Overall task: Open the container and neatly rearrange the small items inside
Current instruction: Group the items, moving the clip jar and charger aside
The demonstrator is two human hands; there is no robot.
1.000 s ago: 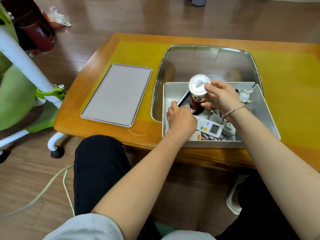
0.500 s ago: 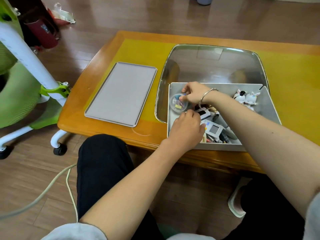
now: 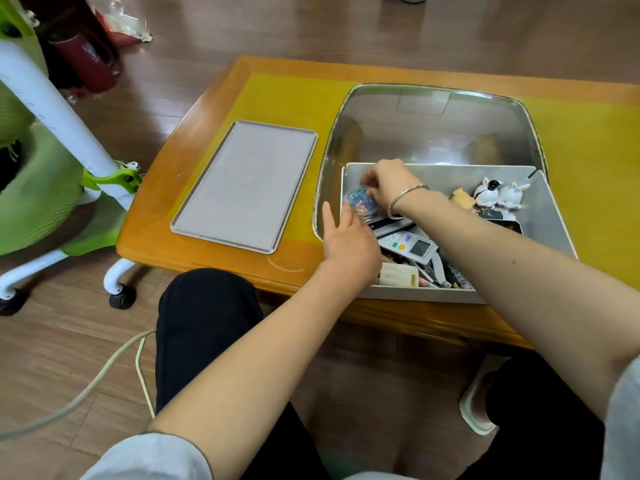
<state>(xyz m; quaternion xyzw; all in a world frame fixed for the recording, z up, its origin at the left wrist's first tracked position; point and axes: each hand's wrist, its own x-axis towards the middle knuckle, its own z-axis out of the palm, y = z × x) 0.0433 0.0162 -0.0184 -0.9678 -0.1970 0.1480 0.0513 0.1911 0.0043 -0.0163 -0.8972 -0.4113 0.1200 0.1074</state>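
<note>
An open grey container [image 3: 547, 216] stands at the table's near edge, full of small items: a white remote [image 3: 410, 244], two rabbit figurines [image 3: 498, 194], a yellow plush [image 3: 462, 199] and pens. Its flat grey lid [image 3: 242, 185] lies to the left on the table. My right hand [image 3: 389, 183] reaches into the box's far left corner and holds a small clear round case [image 3: 362, 200] with coloured bits inside. My left hand [image 3: 348, 242] rests at the box's left wall with relaxed fingers, just below that case, holding nothing.
A shiny metal tray [image 3: 433, 129] lies behind the container on the yellow mat [image 3: 287, 98]. A green and white chair [image 3: 52, 161] stands left of the table, a cable [image 3: 104, 368] runs over the floor, and a dark red flask [image 3: 83, 64] stands far left.
My right hand carried the round case from above the box's middle down into the far left corner. My left hand moved left from among the items to the box's left wall.
</note>
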